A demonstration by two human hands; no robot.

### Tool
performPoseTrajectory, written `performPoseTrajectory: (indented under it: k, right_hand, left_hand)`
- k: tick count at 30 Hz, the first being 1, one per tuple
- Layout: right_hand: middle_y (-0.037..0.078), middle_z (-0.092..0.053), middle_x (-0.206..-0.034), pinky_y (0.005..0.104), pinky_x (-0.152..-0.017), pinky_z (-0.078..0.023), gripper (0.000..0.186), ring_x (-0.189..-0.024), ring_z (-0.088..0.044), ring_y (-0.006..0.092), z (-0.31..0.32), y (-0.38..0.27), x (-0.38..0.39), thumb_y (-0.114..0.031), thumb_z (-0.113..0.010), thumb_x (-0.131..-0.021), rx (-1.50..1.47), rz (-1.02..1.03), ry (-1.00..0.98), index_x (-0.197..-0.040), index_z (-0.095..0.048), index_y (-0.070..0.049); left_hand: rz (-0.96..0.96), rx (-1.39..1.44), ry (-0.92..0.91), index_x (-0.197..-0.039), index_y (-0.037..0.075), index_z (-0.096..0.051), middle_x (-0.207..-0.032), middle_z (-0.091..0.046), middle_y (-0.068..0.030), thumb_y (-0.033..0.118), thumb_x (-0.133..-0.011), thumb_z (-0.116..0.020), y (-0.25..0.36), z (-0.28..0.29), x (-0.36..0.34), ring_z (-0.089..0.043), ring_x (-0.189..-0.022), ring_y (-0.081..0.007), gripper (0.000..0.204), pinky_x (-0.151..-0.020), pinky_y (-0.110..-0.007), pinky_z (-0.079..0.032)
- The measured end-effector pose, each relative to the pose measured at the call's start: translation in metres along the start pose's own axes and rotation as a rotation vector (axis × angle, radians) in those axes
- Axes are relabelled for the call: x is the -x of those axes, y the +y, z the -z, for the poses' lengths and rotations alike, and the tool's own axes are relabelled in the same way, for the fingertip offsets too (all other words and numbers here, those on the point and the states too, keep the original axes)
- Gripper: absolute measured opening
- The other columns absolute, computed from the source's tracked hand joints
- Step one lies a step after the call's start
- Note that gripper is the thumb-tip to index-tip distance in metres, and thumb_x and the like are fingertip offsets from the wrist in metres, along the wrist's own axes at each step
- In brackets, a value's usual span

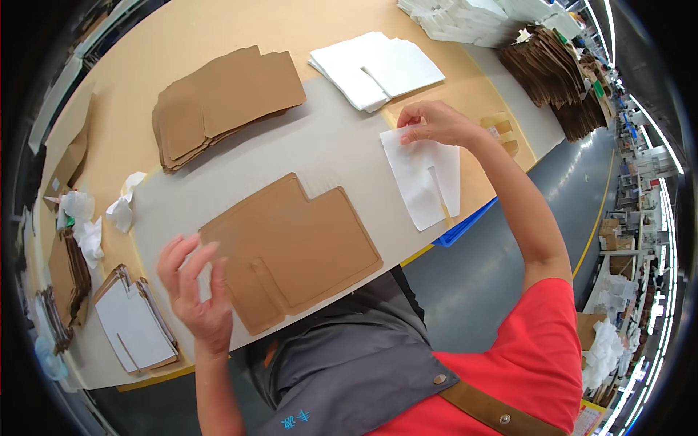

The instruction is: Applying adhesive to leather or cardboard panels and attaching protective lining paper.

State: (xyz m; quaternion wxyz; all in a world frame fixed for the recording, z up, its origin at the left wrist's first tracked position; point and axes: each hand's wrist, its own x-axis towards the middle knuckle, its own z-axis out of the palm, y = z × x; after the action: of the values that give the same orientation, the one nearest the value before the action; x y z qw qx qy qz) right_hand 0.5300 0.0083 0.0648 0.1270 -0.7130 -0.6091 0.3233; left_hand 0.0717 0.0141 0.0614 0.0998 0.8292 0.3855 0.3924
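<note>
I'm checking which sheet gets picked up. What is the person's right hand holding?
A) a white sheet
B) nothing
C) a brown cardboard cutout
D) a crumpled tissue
A: the right hand pinches the top corner of a white sheet lying at the table's edge, apart from the brown cardboard cutout.

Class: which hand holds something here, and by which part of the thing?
The right hand pinches the white sheet at its top left corner. The left hand holds nothing.

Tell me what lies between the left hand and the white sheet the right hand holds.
In the head view, one flat brown cardboard cutout lies between the left hand and the white sheet.
</note>
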Motion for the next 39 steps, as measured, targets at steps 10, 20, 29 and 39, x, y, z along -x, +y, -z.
performPoseTrajectory:
  k: [10,20,29,39]
  right_hand:
    - [0.001,-0.061,-0.087,0.0274,-0.071,-0.047,0.011,-0.082,-0.058,0.0127,0.019,-0.089,0.083,-0.004,-0.079,-0.082,-0.128,0.5,0.317,-0.09,-0.072,-0.003]
    - [0.003,-0.058,-0.083,0.0274,-0.062,-0.046,0.014,-0.075,-0.059,0.013,0.024,-0.144,0.105,-0.007,-0.081,-0.078,-0.137,0.872,0.45,-0.091,-0.075,-0.006]
    - [0.001,-0.061,-0.091,0.0243,-0.066,-0.047,0.04,-0.08,-0.058,0.0104,0.014,-0.163,0.114,-0.01,-0.08,-0.082,-0.232,0.792,0.522,-0.12,-0.067,-0.004]
    - [0.011,-0.045,-0.146,0.0413,-0.11,-0.035,0.107,-0.132,-0.045,0.0246,-0.125,-0.115,0.105,-0.059,-0.08,-0.073,-1.192,0.409,0.407,-0.152,-0.031,-0.006]
  left_hand:
    - [0.018,0.596,-0.312,-0.133,0.007,-0.06,-0.127,-0.065,-0.0129,0.044,-0.079,-0.083,0.052,-0.051,-0.076,-0.059,-0.123,-0.0292,0.069,-0.106,-0.041,-0.044]
    - [-0.019,0.728,-0.544,-0.136,0.003,-0.059,-0.117,-0.071,-0.013,0.025,-0.079,-0.086,0.098,-0.048,-0.112,-0.068,-0.11,-0.0239,0.067,-0.094,-0.036,-0.051]
    - [0.023,0.523,-0.5,-0.118,-0.004,-0.068,-0.092,-0.075,-0.0069,-0.002,-0.092,-0.065,0.113,0.036,-0.113,-0.068,-0.081,-0.0108,0.027,-0.075,-0.025,-0.053]
    - [0.004,0.337,-0.227,-0.114,-0.004,-0.07,-0.101,-0.074,-0.0127,0.0,-0.088,-0.062,0.111,0.129,-0.106,-0.07,-0.091,-0.0156,0.027,-0.083,-0.024,-0.052]
